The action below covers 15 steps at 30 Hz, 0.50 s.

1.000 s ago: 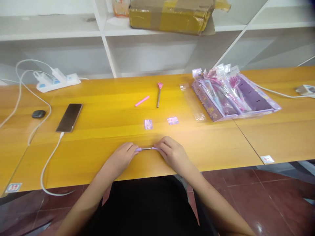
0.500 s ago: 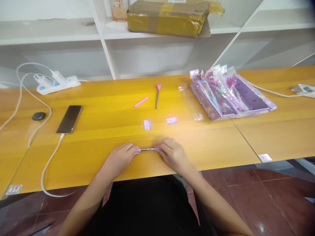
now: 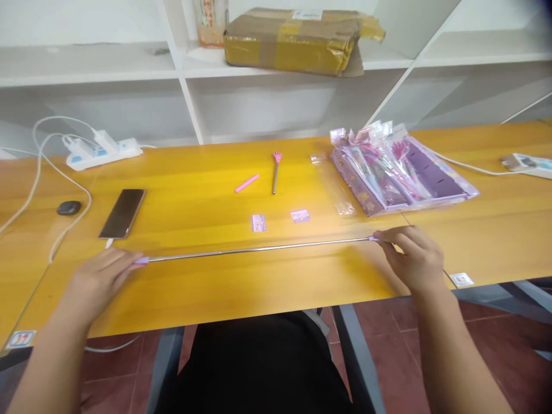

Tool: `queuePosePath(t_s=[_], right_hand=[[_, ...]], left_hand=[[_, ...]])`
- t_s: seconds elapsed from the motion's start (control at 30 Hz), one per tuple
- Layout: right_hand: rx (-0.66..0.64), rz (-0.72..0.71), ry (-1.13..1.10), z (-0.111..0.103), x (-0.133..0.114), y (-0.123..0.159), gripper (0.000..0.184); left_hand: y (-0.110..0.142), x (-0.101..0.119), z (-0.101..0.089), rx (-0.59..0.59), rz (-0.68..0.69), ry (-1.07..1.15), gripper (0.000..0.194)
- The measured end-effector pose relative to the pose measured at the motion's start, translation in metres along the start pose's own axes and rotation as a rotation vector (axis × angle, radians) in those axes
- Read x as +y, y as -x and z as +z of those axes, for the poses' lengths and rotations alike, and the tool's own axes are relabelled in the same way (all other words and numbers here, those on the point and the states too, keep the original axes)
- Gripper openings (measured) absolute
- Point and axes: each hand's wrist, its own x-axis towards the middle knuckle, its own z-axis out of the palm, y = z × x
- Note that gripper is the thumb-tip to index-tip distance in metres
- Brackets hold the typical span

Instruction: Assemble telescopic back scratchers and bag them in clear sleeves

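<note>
A telescopic back scratcher (image 3: 259, 249), drawn out long, stretches between my hands above the table. Its rod is silver and both ends are purple; the far tip is covered by my fingers. My left hand (image 3: 106, 279) is closed on the purple end at the left. At the right, my right hand (image 3: 409, 253) pinches the other purple end. Beyond the rod lie two small printed cards, the left card (image 3: 259, 223) and the right card (image 3: 301, 215). Farther back are a pink tube (image 3: 247, 183) and a pink hand-shaped scratcher head (image 3: 277, 158) on a short silver rod.
A purple display box (image 3: 448, 175) with several bagged scratchers stands at the right, beside a clear plastic wrapper (image 3: 334, 187). On the left are a phone (image 3: 123, 213) on a cable, a black mouse-like object (image 3: 69, 207) and a power strip (image 3: 106, 152). A taped carton (image 3: 293, 43) sits on the shelf.
My hands have moved far apart, left hand leftward and right hand rightward. The rod between them has lengthened from short to long. The cards and pink pieces stay in place.
</note>
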Motion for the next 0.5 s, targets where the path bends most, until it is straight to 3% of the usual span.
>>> queuePosePath(t_s=[0.17, 0.33, 0.5], right_hand=[[-0.047, -0.010, -0.064, -0.001, -0.009, 0.008, 0.007], [-0.067, 0.029, -0.046, -0.005, -0.012, 0.012, 0.005], [-0.060, 0.060, 0.010, -0.007, -0.008, 0.021, 0.010]], left_hand=[[0.009, 0.013, 0.017, -0.035, -0.068, -0.022, 0.015], [0.010, 0.015, 0.017, -0.090, -0.132, -0.056, 0.022], [0.010, 0.015, 0.019, -0.056, -0.102, -0.037, 0.022]])
